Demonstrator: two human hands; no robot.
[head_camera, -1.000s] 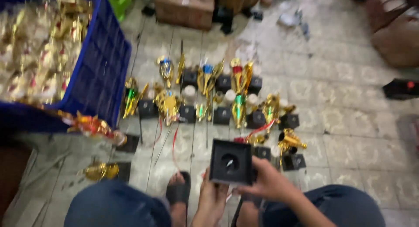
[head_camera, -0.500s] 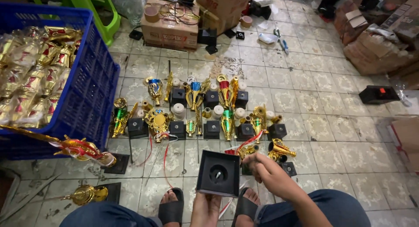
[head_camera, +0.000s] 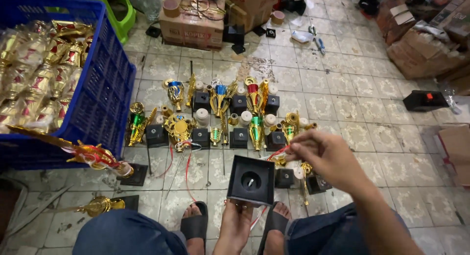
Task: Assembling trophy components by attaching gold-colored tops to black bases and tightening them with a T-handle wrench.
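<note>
Black base (head_camera: 251,179): square block with a round recess and a small pin at its centre; held low in the frame, above the person's sandalled feet, tilted toward the camera.
Left hand (head_camera: 235,224): under the base, fingers closed on its lower edge, carrying it from below.
Right hand (head_camera: 327,157): raised to the right of the base, thumb and fingertips pinched together; what they pinched was too small to make out. A red ribbon end (head_camera: 277,152) showed just beside the fingertips.
Trophy parts (head_camera: 220,115): gold cups with blue, red and green sections, white caps and more black bases, laid in rough rows on the tiled floor (head_camera: 342,103) beyond the base.
Blue crate (head_camera: 100,105): at left, filled with gold pieces in clear wrapping; its left side cut off by the frame edge.
Gold figure (head_camera: 93,156): with red ribbon, lying on the floor just beside the crate.
Cardboard box (head_camera: 192,21): at top, tape rolls and wire loops resting on it.
Further boxes (head_camera: 421,49): stacked at upper right, partly cut off.
Black device (head_camera: 422,100): red button on top, on the floor at right; kind not clear.
Hidden: parts right of the base were covered by the right hand and forearm.
</note>
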